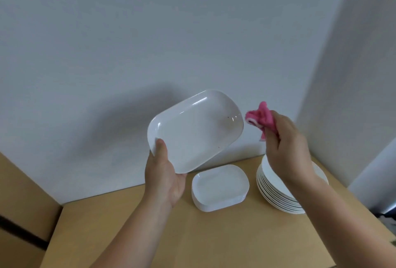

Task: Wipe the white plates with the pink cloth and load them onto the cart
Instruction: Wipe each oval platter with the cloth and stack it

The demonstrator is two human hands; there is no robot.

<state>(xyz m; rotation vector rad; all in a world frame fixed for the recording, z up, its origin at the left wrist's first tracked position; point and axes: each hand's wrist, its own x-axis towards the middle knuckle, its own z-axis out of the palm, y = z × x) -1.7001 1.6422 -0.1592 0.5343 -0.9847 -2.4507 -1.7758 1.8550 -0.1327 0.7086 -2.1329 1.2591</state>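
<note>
My left hand (165, 173) grips a white oblong plate (196, 129) by its lower left edge, thumb on the rim, and holds it tilted up in front of the wall. A few small dark specks show on the plate's right side. My right hand (287, 150) grips a bunched pink cloth (262, 120), held just right of the plate and apart from it. On the brown surface (192, 237) below lie a small stack of white oblong plates (220, 188) and, to the right, a stack of white round plates (276, 188) partly hidden by my right wrist. No cart is in view.
A grey-white wall (171, 32) rises directly behind the brown surface, with a corner at the right. Brown cardboard-coloured boxes (23, 199) stand at the left, lower than the surface. Something dark and unclear lies at the far right edge (387, 218).
</note>
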